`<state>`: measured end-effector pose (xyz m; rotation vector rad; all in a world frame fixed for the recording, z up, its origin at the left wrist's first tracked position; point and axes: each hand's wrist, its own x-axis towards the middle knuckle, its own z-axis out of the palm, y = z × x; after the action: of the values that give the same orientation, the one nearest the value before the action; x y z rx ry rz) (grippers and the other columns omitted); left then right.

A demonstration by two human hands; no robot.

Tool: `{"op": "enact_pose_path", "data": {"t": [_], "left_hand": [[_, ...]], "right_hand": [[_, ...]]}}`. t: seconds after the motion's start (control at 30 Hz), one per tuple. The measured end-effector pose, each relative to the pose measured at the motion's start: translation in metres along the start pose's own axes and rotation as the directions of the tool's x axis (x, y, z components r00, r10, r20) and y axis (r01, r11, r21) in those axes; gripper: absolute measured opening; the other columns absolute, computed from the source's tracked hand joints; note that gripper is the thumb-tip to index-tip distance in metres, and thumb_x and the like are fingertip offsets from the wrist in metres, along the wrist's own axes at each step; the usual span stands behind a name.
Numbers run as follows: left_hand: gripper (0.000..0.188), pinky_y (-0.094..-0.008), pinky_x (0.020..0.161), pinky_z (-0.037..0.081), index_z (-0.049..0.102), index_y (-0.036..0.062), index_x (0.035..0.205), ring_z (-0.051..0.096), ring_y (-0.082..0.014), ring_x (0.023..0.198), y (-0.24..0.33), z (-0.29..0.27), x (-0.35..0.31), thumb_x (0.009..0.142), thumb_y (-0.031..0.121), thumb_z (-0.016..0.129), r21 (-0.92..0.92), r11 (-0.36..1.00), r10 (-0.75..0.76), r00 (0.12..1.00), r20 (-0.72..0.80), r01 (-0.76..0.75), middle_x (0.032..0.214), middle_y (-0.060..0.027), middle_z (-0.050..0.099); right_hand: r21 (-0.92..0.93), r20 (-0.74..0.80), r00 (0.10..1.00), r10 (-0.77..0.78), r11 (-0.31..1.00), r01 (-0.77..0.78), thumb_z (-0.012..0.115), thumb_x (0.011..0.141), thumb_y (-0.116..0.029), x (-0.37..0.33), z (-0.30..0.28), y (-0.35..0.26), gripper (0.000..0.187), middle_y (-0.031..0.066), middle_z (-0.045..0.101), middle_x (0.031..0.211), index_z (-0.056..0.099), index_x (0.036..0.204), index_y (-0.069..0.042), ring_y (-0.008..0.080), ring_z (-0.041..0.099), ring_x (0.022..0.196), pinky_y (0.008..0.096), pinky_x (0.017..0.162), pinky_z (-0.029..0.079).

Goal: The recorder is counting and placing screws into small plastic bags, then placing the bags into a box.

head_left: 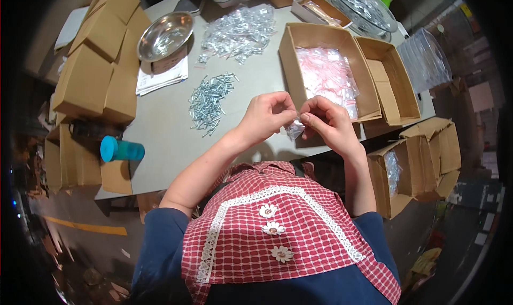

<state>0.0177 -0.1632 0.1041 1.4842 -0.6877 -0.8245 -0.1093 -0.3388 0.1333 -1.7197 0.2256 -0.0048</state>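
Between my hands, near the table's front edge, hangs a small clear plastic bag (294, 129) with bits of metal inside. My left hand (270, 117) pinches its top edge from one side. The fingers of my right hand (328, 124) are closed on the other side of the same bag. Left of my hands lies a loose pile of screws (209, 102) on the grey table (251, 83). Just beyond my right hand stands a cardboard box (288, 51) of flat clear bags with pink edges (327, 72).
Filled bags (240, 32) are heaped at the back, beside a steel bowl (165, 35) on papers (160, 79). A teal bottle (123, 149) lies at the left edge, near stacked cartons (88, 80). At lower right, an open carton (401, 195) holds more bags.
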Motion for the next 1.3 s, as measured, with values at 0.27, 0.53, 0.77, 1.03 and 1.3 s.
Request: {"op": "enact_pose_path", "data": {"t": [0.27, 0.53, 0.77, 1.03, 1.3], "left_hand": [[0.009, -0.0236, 0.055, 0.043, 0.063, 0.0027, 0.086, 0.056, -0.0064, 0.063, -0.009, 0.029, 0.033, 0.092, 0.008, 0.068, -0.118, 0.992, -0.014, 0.987, 0.159, 0.033, 0.070, 0.0005, 0.061], [0.010, -0.0228, 0.057, 0.044, 0.065, 0.0024, 0.087, 0.057, -0.0064, 0.064, -0.007, 0.071, 0.067, 0.092, 0.009, 0.069, -0.148, 0.984, -0.036, 0.934, 0.357, 0.094, 0.072, 0.0006, 0.062], [0.022, -0.0295, 0.071, 0.053, 0.066, -0.0016, 0.098, 0.068, -0.0157, 0.075, -0.041, 0.097, 0.145, 0.093, 0.019, 0.074, 0.488, 0.848, 0.112, 0.970, 0.215, -0.206, 0.084, -0.0088, 0.072], [0.035, -0.0448, 0.083, 0.059, 0.077, 0.0029, 0.090, 0.073, -0.0355, 0.087, -0.062, 0.116, 0.213, 0.076, 0.035, 0.082, 0.843, 0.127, -0.261, 0.802, 0.537, -0.523, 0.088, -0.0157, 0.076], [0.025, -0.0412, 0.076, 0.058, 0.079, 0.0027, 0.092, 0.074, -0.0311, 0.082, -0.038, 0.088, 0.198, 0.084, 0.026, 0.072, 0.793, 0.489, -0.061, 0.892, 0.447, -0.364, 0.089, -0.0163, 0.077]], "right_hand": [[0.223, -0.010, 0.993, 0.121, 0.968, -0.116, 0.069, 0.102, -0.021, -0.016, -0.026, 0.029, 0.019, -0.0008, 0.064, 0.086, 0.065, 0.103, -0.003, 0.0068, 0.060, 0.074, 0.0241, 0.067, 0.051], [0.527, -0.041, 0.990, 0.137, 0.845, -0.095, 0.066, 0.102, -0.022, -0.058, -0.055, 0.048, 0.018, -0.0032, 0.055, 0.074, 0.063, 0.096, -0.005, 0.0052, 0.050, 0.063, 0.0227, 0.055, 0.043], [0.339, -0.908, 0.410, 0.087, 0.728, 0.596, 0.063, 0.103, -0.014, -0.125, -0.082, 0.109, 0.011, 0.0038, 0.063, 0.083, 0.064, 0.104, -0.003, 0.0107, 0.059, 0.066, 0.0252, 0.060, 0.048], [0.413, -0.857, 0.444, 0.261, 0.863, 0.291, 0.064, 0.099, -0.008, -0.167, -0.074, 0.130, 0.017, 0.0085, 0.073, 0.103, 0.069, 0.113, -0.001, 0.0124, 0.068, 0.085, 0.0251, 0.076, 0.053], [0.426, -0.796, 0.552, 0.250, 0.879, 0.216, 0.064, 0.098, -0.006, -0.138, -0.077, 0.127, 0.016, 0.0062, 0.073, 0.101, 0.069, 0.113, -0.001, 0.0113, 0.068, 0.083, 0.0249, 0.076, 0.053]]}}
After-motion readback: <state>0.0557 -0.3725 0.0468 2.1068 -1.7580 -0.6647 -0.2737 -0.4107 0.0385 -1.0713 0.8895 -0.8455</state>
